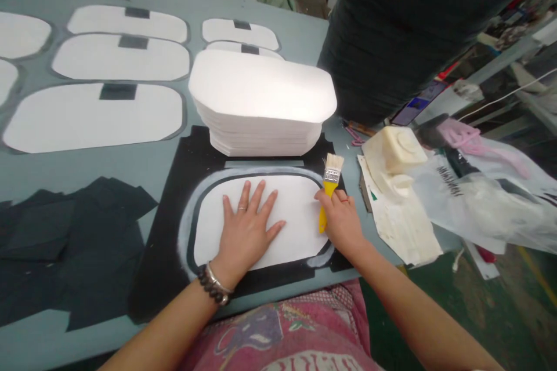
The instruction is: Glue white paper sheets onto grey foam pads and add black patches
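Observation:
My left hand (245, 232) lies flat with fingers spread on a white rounded panel (296, 208). The panel rests on a black mat (169, 237) ringed with whitish glue marks. My right hand (342, 217) grips a yellow-handled brush (329, 182) at the panel's right edge, bristles pointing away from me. Just behind the panel stands a tall stack of the same white panels (261, 101).
Several white panels with black patches (93, 116) lie spread over the grey table at the left and back. Black fabric pieces (65, 243) lie at the near left. A cream glue container (394, 153) and plastic bags (474, 203) sit right. A person in dark clothing (391, 29) stands behind.

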`<state>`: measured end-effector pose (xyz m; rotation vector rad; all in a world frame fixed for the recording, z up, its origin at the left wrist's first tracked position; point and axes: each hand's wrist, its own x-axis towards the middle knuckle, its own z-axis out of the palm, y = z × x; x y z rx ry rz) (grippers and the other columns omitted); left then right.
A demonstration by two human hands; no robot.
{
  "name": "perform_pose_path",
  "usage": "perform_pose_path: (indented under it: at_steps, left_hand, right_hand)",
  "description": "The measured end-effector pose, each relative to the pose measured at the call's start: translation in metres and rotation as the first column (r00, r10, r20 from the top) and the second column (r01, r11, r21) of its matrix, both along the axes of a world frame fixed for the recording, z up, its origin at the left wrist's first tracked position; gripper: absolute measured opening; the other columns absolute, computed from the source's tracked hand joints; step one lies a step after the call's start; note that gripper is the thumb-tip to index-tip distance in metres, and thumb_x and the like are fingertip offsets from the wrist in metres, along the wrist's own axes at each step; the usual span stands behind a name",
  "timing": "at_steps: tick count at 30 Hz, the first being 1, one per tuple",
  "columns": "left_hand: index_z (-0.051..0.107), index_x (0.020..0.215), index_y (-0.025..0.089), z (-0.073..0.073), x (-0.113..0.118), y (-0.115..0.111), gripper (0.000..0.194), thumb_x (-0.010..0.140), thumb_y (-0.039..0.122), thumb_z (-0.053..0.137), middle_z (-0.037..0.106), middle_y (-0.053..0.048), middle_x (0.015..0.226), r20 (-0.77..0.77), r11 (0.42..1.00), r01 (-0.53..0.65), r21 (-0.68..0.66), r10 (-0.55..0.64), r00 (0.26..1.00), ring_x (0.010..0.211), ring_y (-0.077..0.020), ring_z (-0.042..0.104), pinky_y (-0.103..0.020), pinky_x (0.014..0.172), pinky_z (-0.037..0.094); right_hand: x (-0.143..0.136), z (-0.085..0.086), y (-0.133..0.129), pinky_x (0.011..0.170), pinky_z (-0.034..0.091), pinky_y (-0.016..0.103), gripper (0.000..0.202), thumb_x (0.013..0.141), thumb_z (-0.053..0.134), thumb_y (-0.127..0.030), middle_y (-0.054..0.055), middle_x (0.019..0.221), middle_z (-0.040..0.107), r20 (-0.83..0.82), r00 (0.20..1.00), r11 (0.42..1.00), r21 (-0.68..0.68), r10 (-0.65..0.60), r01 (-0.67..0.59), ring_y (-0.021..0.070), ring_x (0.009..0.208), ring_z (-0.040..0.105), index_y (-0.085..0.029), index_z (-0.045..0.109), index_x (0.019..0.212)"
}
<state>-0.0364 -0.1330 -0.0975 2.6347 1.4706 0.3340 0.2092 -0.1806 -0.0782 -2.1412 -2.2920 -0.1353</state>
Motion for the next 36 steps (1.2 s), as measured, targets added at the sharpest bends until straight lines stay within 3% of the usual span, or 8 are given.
perform_pose_path:
  at_steps: [4,8,13,21,26,30,33,36]
  left_hand:
    - [0.042,0.162,0.027,-0.012,0.005,-0.005,0.064,0.103,0.054,0.045,0.023,-0.010,0.175,-0.031,1.000,-0.022,-0.021,0.022,0.999,0.163,-0.0419,0.014,-0.082,0.121,0.012]
    - [0.039,0.163,0.030,-0.011,0.000,-0.004,0.065,0.103,0.055,0.044,0.022,-0.008,0.175,-0.038,0.998,-0.041,-0.050,0.039,0.999,0.163,-0.0416,0.012,-0.081,0.121,0.009]
    - [0.037,0.164,0.027,-0.011,0.003,-0.003,0.071,0.101,0.059,0.045,0.017,-0.013,0.176,-0.034,0.996,-0.061,-0.072,0.058,0.998,0.163,-0.0423,0.010,-0.079,0.123,0.007]
    - [0.035,0.164,0.010,-0.016,0.003,-0.002,0.073,0.105,0.053,0.040,0.015,-0.022,0.175,0.002,0.999,-0.046,-0.019,0.046,0.999,0.164,-0.0396,0.007,-0.074,0.126,0.005]
    - [0.032,0.163,0.003,-0.015,0.002,-0.006,0.076,0.105,0.051,0.039,0.019,-0.025,0.173,0.036,1.000,-0.017,0.009,0.017,0.999,0.163,-0.0394,0.014,-0.071,0.127,0.011]
    - [0.040,0.161,0.013,0.001,0.002,-0.036,0.064,0.104,0.042,0.045,0.025,-0.018,0.174,-0.003,0.997,0.072,0.000,-0.072,0.997,0.163,-0.0340,0.019,-0.068,0.129,0.018]
    - [0.050,0.156,0.025,0.012,0.007,-0.058,0.052,0.104,0.026,0.042,0.035,-0.014,0.171,-0.046,0.992,0.101,-0.073,-0.105,0.993,0.159,-0.0326,0.031,-0.073,0.123,0.029]
    - [0.055,0.150,0.024,0.016,0.013,-0.065,0.049,0.104,0.019,0.039,0.045,-0.018,0.165,-0.055,0.984,0.089,-0.151,-0.098,0.994,0.153,-0.0362,0.041,-0.077,0.115,0.038]
  right_hand:
    - [-0.017,-0.001,0.003,0.093,0.044,0.045,0.030,0.097,0.058,-0.013,0.015,0.128,0.070,-0.114,0.993,0.997,0.075,-0.018,0.027,0.0325,0.113,0.056,-0.021,0.061,0.126]
    - [-0.051,-0.021,0.014,0.113,0.044,0.050,0.019,0.099,0.061,-0.019,0.019,0.159,0.049,-0.341,0.935,0.986,0.162,0.097,-0.043,0.0338,0.142,0.046,-0.017,0.062,0.118]
    - [-0.067,-0.045,0.020,0.121,0.036,0.063,0.024,0.096,0.069,-0.026,0.027,0.152,0.053,-0.394,0.919,0.984,0.167,0.005,0.066,0.0393,0.150,0.040,-0.014,0.061,0.115]
    - [-0.065,-0.041,0.026,0.124,0.032,0.064,0.032,0.093,0.072,-0.034,0.025,0.145,0.059,-0.443,0.894,0.986,0.104,-0.070,0.129,0.0388,0.152,0.040,-0.015,0.061,0.116]
    - [-0.055,-0.007,0.013,0.118,0.045,0.049,0.027,0.104,0.053,-0.032,0.018,0.141,0.064,-0.668,0.744,0.979,0.165,0.024,0.117,0.0289,0.145,0.051,-0.019,0.058,0.127]
    - [-0.042,0.045,0.005,0.099,0.056,0.037,0.035,0.107,0.049,-0.043,0.009,0.111,0.076,-0.728,0.648,0.974,0.169,0.226,-0.150,0.0222,0.104,0.074,-0.024,0.060,0.134]
    - [-0.046,0.075,0.032,0.091,0.055,0.036,0.036,0.105,0.055,-0.049,0.009,0.106,0.074,-0.693,0.614,0.924,0.254,0.379,-0.284,0.0218,0.095,0.071,-0.022,0.070,0.123]
    - [-0.077,0.091,0.066,0.082,0.053,0.031,0.032,0.103,0.060,-0.047,0.006,0.092,0.072,-0.775,0.480,0.888,0.220,0.411,-0.404,0.0183,0.086,0.068,-0.019,0.073,0.096]
